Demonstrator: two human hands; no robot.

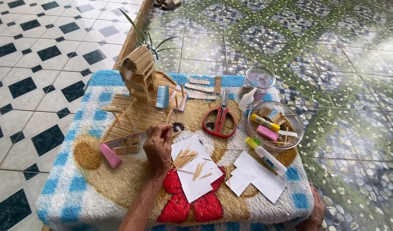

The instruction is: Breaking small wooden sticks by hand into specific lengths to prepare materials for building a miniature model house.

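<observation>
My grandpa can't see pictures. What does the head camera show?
A left hand touches a small stick house model on a bear-patterned mat. Nearby lie red scissors, loose sticks on paper and a glue bottle.

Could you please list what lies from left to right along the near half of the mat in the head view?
Pink eraser → hand → loose sticks → white paper → glue bottle.

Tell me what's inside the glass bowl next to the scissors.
The glass bowl holds short wooden sticks, a yellow glue stick and a pink eraser, with a pale strip beside it. The bowl's bottom, under the sticks, is covered and cannot be seen.
</observation>
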